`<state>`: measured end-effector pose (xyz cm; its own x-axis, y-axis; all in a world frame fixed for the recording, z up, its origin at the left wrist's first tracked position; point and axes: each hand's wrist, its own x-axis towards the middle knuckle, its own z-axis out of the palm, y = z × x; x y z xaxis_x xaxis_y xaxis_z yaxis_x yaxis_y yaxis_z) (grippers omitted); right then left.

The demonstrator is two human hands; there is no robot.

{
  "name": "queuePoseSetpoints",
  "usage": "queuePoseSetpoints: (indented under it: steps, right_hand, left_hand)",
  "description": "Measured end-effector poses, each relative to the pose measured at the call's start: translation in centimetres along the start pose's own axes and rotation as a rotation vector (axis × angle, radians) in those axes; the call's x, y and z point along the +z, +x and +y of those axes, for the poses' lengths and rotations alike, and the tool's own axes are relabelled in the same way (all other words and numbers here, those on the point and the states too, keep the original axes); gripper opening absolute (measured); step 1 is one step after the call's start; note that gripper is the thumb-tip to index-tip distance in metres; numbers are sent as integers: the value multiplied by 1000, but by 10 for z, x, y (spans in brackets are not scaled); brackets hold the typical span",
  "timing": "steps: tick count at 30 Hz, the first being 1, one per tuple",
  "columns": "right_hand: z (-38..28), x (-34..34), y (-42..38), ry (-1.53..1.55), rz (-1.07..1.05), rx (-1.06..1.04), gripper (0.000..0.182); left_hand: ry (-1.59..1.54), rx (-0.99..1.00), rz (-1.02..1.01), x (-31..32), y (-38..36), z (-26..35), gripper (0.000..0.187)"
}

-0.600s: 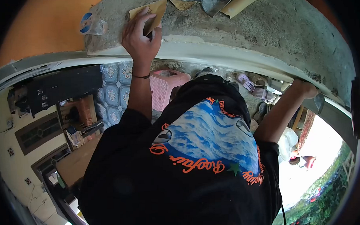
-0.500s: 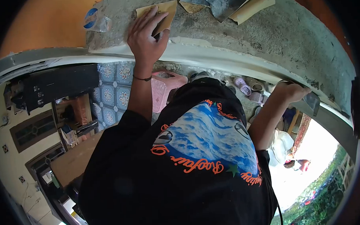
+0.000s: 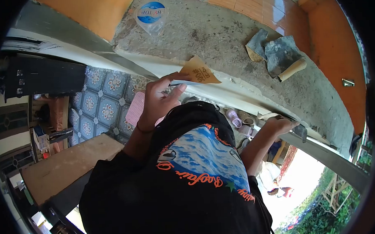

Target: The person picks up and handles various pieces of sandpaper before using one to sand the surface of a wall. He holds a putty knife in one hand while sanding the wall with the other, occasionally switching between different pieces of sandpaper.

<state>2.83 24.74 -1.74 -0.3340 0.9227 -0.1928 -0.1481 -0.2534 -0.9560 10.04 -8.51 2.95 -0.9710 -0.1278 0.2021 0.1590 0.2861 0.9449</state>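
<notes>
My left hand [image 3: 162, 97] is closed on a small tan sheet of sandpaper [image 3: 200, 71] with printed numbers on its back, held at the near edge of the rough concrete ledge [image 3: 209, 38]. The fingers bend over the sheet and the thumb points toward the ledge. Farther right, my right hand [image 3: 278, 126] is closed beside the same ledge's white face. A flat grey blade [image 3: 299, 133], like a scraper's, sticks out past its fingers; the handle is hidden.
On the ledge lie a clear plastic cup with a blue lid [image 3: 151, 13] and curled grey sandpaper pieces [image 3: 282, 54]. Below are a pink plastic chair [image 3: 137, 110], lilac clogs [image 3: 234, 118] and a wooden table [image 3: 69, 166]. Orange tiles [image 3: 249, 7] lie beyond the ledge.
My left hand has drawn back from the ledge top to its near edge, the sandpaper now pinched in it. My right hand stays by the ledge with the blade. The view has shifted.
</notes>
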Motion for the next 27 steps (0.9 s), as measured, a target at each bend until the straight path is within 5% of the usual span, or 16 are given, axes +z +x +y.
queuePoseSetpoints:
  steps: [1,2,4,5,8,12,17,20,23,27]
  right_hand:
    - [-5,2,-10,-22,8,15,49]
    - [-6,-2,-3,10,22,43,49]
    - [-6,-8,5,21,39,15,49]
    - [-10,-6,1,39,25,16,50]
    - [-9,4,-29,50,8,3,51]
    - [12,6,-40,-462,1,-269,50]
    - [4,26,-41,-72,64,-34,50]
    - [12,18,-25,-178,43,-131,56]
    - [16,22,-25,-219,55,-142,58]
    - [4,30,-46,-167,63,-127,56]
  left_hand:
    - [-210,-255,63,-11,-14,-6,21]
    - [-216,-254,66,-24,-21,-19,21]
    - [-300,-344,598,-43,-35,-58,32]
    - [-316,-341,620,-50,-41,-78,32]
    - [-755,-731,962,-61,-66,-152,37]
    - [-721,-365,589,-34,-72,-243,32]
    - [-927,-752,948,-49,12,-246,33]
    - [-803,-802,712,-49,33,-193,35]
    - [-737,-723,765,-20,29,-156,39]
    - [-772,-763,641,-51,38,-185,49]
